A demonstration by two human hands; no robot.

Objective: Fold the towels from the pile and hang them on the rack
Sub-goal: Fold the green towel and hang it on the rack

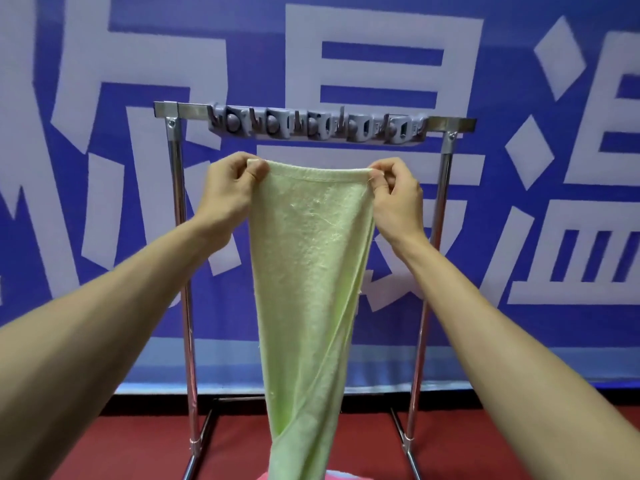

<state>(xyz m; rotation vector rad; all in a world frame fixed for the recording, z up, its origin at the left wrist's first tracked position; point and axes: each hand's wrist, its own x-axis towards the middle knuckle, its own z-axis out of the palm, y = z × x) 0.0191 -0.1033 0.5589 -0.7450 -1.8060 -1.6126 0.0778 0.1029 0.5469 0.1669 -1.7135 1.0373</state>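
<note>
A light green towel hangs lengthwise in front of me, its top edge stretched level between both hands. My left hand pinches the top left corner and my right hand pinches the top right corner. The towel's lower part twists and reaches down to the bottom of the view. Behind it stands a metal rack with a steel top bar; a grey strip of clips and hooks is fixed along that bar. The towel's top edge is a little below and in front of the clips.
A blue banner with large white characters fills the wall behind the rack. The floor is red. A bit of pink cloth shows at the bottom edge under the towel. The rack's base bars run forward on both sides.
</note>
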